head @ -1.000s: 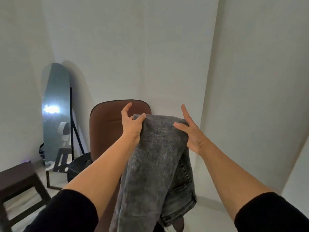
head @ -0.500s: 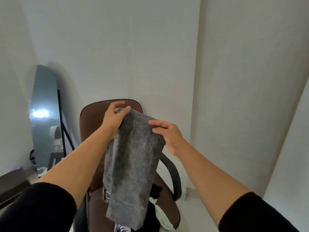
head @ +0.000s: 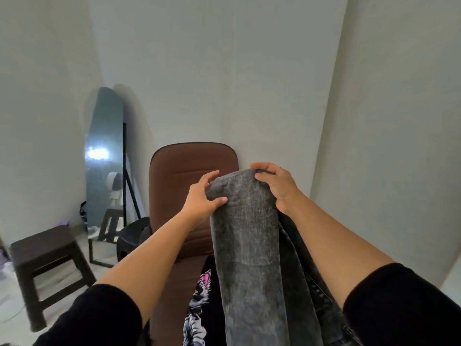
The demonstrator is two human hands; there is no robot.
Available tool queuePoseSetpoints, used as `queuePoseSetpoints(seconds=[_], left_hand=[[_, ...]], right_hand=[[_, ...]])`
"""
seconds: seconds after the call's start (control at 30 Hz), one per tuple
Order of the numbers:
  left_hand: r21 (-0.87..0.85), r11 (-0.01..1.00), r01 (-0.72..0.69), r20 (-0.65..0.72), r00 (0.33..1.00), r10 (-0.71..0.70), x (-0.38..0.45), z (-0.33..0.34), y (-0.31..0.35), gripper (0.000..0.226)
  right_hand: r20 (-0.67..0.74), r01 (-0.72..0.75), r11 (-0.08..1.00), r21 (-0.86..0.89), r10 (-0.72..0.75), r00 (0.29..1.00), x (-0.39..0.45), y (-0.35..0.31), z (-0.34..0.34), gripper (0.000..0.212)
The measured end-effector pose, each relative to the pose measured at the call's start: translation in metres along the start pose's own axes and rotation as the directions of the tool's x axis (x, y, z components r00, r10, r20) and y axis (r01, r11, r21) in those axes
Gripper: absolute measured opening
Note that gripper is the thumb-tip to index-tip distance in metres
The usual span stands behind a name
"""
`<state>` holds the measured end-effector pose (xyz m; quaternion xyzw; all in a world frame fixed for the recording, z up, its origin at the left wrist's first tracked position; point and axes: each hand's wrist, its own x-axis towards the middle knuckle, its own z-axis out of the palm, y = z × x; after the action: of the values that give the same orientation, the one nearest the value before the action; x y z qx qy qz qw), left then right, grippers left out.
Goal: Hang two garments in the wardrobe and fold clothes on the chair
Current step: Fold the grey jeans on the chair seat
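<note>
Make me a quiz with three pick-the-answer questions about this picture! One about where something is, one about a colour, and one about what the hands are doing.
1. Where is the tall mirror?
A. left of the chair
B. right of the chair
C. on the chair

2. What colour is the chair?
A. blue
B. brown
C. white

3. What is the right hand doing?
A. hanging idle
B. gripping the grey jeans
C. touching the stool

Answers: 1 A, it leans on the wall at left. 2 B, the backrest is brown. 3 B, its fingers curl over the fold, while the left hand holds the other side.

Standing mirror (head: 104,156) leans on wall, far left of hands. Dark brown stool (head: 47,255) lower left. Black plastic chair (head: 134,236) just left of left forearm.
</note>
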<state>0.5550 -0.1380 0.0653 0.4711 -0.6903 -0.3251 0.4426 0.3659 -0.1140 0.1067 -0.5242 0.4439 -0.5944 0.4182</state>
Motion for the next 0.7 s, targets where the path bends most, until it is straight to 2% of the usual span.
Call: queuePoseSetpoints(seconds=[0.2,0.27,0.37,0.47,0.63,0.7], left_hand=[[-0.192,0.978,-0.087,-0.055,0.995,0.078,0.006,0.013,0.02,0.045],[-0.2,0.974,-0.105,-0.108,0.991,0.085,0.007,0.015,0.024,0.043],[-0.223,0.965,-0.141,-0.142,0.984,0.11,0.002,0.012,0.028,0.04],[-0.248,0.957,-0.153,-0.141,0.983,0.121,-0.006,-0.001,0.027,0.036],[-0.227,0.966,-0.121,-0.073,0.992,0.107,-0.023,-0.036,0.02,0.014],[-0.189,0.972,-0.139,-0.058,0.99,0.131,-0.03,-0.048,0.012,0.013]], right_hand=[[0.021,-0.03,1.0,-0.008,0.03,0.999,-0.009,-0.012,-0.034,0.034],[0.051,-0.016,1.0,-0.027,0.018,0.999,-0.016,-0.011,-0.038,0.045],[0.136,0.05,0.988,-0.145,-0.031,0.99,-0.028,-0.012,-0.036,0.072],[0.149,0.061,0.969,-0.238,-0.026,0.989,-0.04,-0.015,-0.025,0.081],[0.12,-0.072,0.994,-0.083,0.082,0.989,-0.057,-0.019,0.005,0.081],[0.118,-0.119,0.99,-0.072,0.127,0.985,-0.063,-0.019,0.015,0.077]])
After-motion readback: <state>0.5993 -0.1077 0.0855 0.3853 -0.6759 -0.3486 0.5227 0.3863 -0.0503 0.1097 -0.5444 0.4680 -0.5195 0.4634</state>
